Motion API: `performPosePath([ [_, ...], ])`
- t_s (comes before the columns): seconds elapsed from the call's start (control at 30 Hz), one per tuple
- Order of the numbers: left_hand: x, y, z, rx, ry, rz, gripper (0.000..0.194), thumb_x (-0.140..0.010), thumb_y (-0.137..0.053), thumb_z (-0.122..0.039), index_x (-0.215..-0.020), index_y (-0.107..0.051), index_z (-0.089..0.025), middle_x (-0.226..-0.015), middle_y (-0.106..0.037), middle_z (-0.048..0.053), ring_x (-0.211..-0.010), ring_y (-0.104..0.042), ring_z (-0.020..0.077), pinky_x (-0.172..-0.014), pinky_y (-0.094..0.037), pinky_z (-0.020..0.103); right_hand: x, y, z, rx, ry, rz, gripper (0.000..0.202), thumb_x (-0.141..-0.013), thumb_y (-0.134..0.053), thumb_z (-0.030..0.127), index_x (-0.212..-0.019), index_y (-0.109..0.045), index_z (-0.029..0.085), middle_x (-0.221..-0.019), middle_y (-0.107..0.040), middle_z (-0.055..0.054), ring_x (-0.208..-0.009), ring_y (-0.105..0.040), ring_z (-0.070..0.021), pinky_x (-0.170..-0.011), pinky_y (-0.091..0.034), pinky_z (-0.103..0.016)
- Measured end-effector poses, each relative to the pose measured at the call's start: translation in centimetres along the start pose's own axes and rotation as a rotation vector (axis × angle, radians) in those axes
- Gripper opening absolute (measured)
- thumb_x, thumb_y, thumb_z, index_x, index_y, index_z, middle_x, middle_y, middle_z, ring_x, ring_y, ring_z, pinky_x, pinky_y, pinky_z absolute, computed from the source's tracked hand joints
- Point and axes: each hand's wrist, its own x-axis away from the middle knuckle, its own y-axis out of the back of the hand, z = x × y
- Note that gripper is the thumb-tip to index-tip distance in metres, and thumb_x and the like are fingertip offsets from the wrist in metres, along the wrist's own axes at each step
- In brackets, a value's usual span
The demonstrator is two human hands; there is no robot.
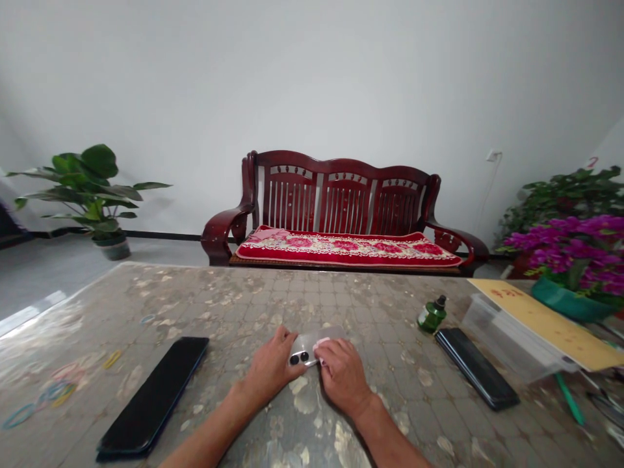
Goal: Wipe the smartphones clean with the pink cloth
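Note:
A pale silver phone (307, 343) lies with its back up on the patterned tablecloth, its two dark camera lenses toward the left end. My left hand (273, 357) grips that left end between thumb and fingers. Over the right part of the phone, my right hand (342, 372) is closed on a small pink cloth (320, 344), pressed against the phone's back. Most of the cloth is hidden under the fingers. A black phone (155, 395) lies to the left of my left arm. Right of my right hand are a green bottle (431, 316) and a dark, long case (476, 368).
The table (234, 299) holds coloured rubber bands (53, 393) at left. At right stand a clear plastic box (507, 338) with a yellow board (546, 322) on top, and purple flowers (580, 253) in a green pot. A wooden bench (341, 195) is beyond the table.

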Motion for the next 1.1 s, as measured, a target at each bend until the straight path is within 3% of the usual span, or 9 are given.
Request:
performPosePath([
  [0.17, 0.1, -0.6, 0.1, -0.014, 0.02, -0.018, 0.037, -0.085, -0.063, -0.042, -0.117, -0.057, -0.023, -0.121, -0.056, 0.009, -0.102, -0.065, 0.0257, -0.084, -0.052, 0.032, 0.0, -0.3, 0.9, -0.002, 0.029, 0.039, 0.034, -0.079, -0.056, 0.004, -0.104, -0.067, 0.024, -0.103, -0.07, -0.004, -0.098, -0.059, -0.0212, -0.087, -0.041, -0.035],
  [0.4, 0.1, -0.7, 0.2, -0.02, 0.026, -0.027, 0.039, -0.084, -0.063, -0.043, -0.117, -0.058, -0.023, -0.117, -0.056, 0.008, -0.097, -0.065, 0.0249, -0.081, -0.051, 0.031, 0.1, 0.6, -2.3, 0.103, -0.119, -0.07, 0.037, -0.076, -0.05, 0.001, -0.097, -0.069, 0.025, -0.101, -0.071, -0.003, -0.095, -0.061, -0.0216, -0.086, -0.042, -0.036],
  [0.67, 0.1, -0.9, 0.1, -0.024, 0.024, -0.052, 0.038, -0.085, -0.062, -0.043, -0.116, -0.058, -0.023, -0.116, -0.056, 0.008, -0.097, -0.065, 0.0254, -0.078, -0.051, 0.031, 0.1, 0.1, 0.6, -0.028, 0.063, 0.039, 0.033, -0.083, -0.056, 0.006, -0.108, -0.069, 0.023, -0.106, -0.072, -0.005, -0.1, -0.061, -0.0221, -0.088, -0.044, -0.035],
  [0.93, 0.1, -0.6, 0.0, -0.028, 0.013, -0.043, 0.038, -0.083, -0.064, -0.041, -0.115, -0.059, -0.022, -0.114, -0.057, 0.008, -0.095, -0.066, 0.0252, -0.079, -0.051, 0.032, 0.0, 0.3, -2.5, 0.068, -0.093, -0.049, 0.028, -0.088, -0.054, 0.008, -0.105, -0.071, 0.024, -0.106, -0.073, -0.004, -0.1, -0.064, -0.0224, -0.09, -0.045, -0.038],
  [1.1, 0.0, -1.1, 0.2, -0.034, 0.007, -0.058, 0.039, -0.083, -0.063, -0.042, -0.117, -0.059, -0.021, -0.113, -0.056, 0.008, -0.095, -0.066, 0.0253, -0.078, -0.051, 0.032, 0.1, -0.2, -1.3, 0.03, -0.007, -0.034, 0.027, -0.092, -0.054, 0.012, -0.11, -0.07, 0.024, -0.108, -0.074, -0.005, -0.102, -0.065, -0.0201, -0.092, -0.046, -0.035],
])
